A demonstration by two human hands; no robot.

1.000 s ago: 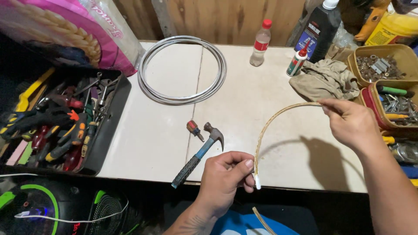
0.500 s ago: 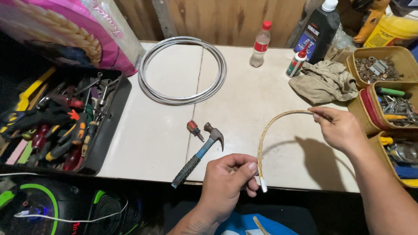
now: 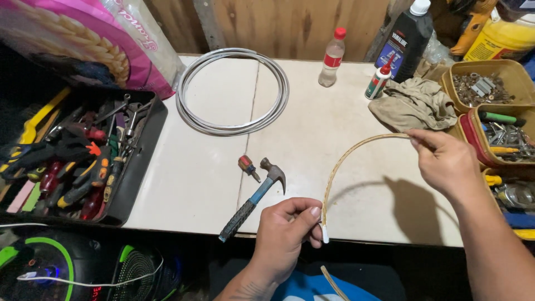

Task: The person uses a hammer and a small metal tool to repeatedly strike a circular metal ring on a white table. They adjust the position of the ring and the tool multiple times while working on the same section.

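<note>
— Cord (image 3: 345,161), where is it found, and what surrounds it?

— It is held bent in an arch above the near right part of the bench (image 3: 212,184), a pale top with a seam running from far to near. At the far left corner a large pink and white sack (image 3: 83,44) is seen. Left of the bench a black tray of hand tools (image 3: 72,161) is set. On the far left of the bench a coil of grey cable (image 3: 234,92) is laid flat.

— And to the right?

— At the far right a crumpled beige rag (image 3: 415,103) is seen, with a dark bottle (image 3: 405,39) behind it and yellow bins of screws and hardware (image 3: 485,86) at the right edge. A clear bottle with a red cap (image 3: 332,58) and a small white glue bottle (image 3: 377,82) are stood near the far edge. A hammer (image 3: 253,200) with a blue and black handle is laid near the front edge, and a stubby screwdriver (image 3: 248,167) just beyond it.

— How is each grip set?

— The near end of the cord, capped in white, is pinched between thumb and fingers of the left hand (image 3: 284,237) at the front edge. The far end is pinched by the fingertips of the right hand (image 3: 446,161), raised near the rag.
</note>
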